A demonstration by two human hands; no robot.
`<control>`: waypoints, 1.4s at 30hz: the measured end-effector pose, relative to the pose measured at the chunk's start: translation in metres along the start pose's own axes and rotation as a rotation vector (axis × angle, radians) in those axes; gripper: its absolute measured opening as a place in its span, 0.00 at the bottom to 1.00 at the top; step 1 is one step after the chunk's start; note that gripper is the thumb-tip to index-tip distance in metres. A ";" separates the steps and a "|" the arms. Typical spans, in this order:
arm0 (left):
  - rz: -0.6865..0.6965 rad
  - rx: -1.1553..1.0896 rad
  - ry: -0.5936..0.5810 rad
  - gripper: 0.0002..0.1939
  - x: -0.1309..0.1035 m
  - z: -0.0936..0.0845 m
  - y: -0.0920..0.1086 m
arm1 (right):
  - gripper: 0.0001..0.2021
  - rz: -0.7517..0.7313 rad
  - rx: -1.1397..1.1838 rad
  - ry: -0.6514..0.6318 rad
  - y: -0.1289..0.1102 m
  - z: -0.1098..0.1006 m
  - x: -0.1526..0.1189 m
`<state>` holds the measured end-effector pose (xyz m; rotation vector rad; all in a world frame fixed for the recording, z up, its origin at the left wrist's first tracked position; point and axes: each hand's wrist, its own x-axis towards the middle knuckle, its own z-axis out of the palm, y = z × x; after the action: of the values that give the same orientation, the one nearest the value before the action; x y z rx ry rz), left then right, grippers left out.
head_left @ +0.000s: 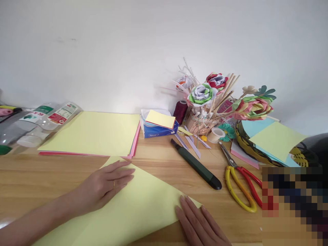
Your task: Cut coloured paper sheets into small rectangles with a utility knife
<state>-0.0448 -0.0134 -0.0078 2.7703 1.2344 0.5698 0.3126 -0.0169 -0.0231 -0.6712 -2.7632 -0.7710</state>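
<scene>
A yellow sheet of paper (138,201) lies on the wooden table in front of me, folded over at a slant, with a pointed corner at the right. My left hand (105,184), a ring on one finger, rests flat near the upper left of the fold, fingers stretched out. Close to the right corner, my right hand (196,220) presses down with its fingers extended along the edge. Part of the right hand and the sheet's near edge run out of the picture.
Behind the sheet are a stack of coloured paper (94,133) and plastic bottles (38,119). A utility knife (197,165) and scissors (233,167) lie to the right. Farther back stand a blue packet (160,130), paper flowers (202,94) in a holder and a basket (256,150) with paper.
</scene>
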 end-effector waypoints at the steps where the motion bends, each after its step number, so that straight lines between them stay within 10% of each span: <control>1: 0.001 0.020 -0.011 0.19 0.001 -0.001 0.000 | 0.21 -0.006 -0.002 -0.009 0.001 -0.001 0.000; 11: 0.001 0.146 -0.107 0.20 -0.001 0.000 -0.006 | 0.38 0.062 0.161 0.017 0.010 -0.006 0.006; 26: -0.011 0.071 -0.105 0.24 -0.006 -0.001 -0.010 | 0.26 0.150 0.083 0.000 0.013 -0.028 -0.003; 33: 0.037 0.117 -0.103 0.30 -0.008 -0.001 -0.013 | 0.34 0.219 0.365 0.087 -0.016 -0.025 0.046; 42: 0.029 0.073 -0.090 0.22 -0.008 0.000 -0.014 | 0.36 0.213 0.777 -0.251 -0.029 -0.020 0.065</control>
<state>-0.0598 -0.0096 -0.0129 2.8428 1.2226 0.4045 0.2429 -0.0248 0.0007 -0.8883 -2.7937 0.4534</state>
